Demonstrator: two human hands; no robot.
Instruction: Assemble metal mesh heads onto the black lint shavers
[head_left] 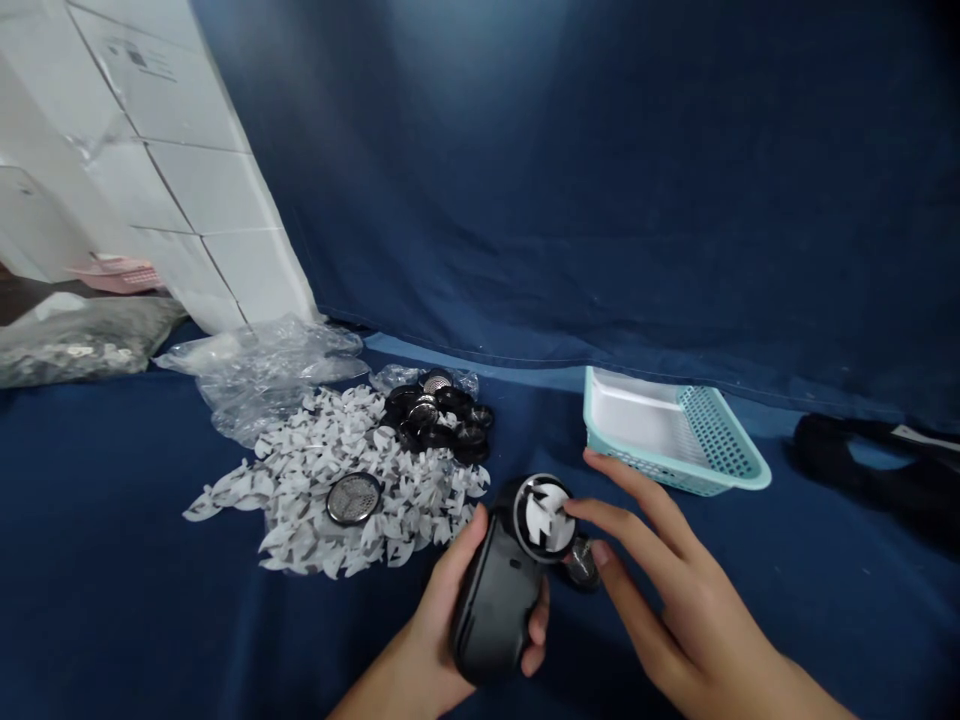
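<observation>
Blue cloth (187, 640) is overhung by a drape (637, 200); at the drape's lower edge a mint basket (709, 430), white inside, is set — short of its near left corner, a black device (495, 605) is clasped in the left hand (441, 625), the white bladed piece (541, 512) in its head touched by the spread-fingered right hand (686, 605)

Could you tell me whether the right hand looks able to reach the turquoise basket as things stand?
Probably yes: the right hand is close to the turquoise basket, with nothing visible between them.
</observation>
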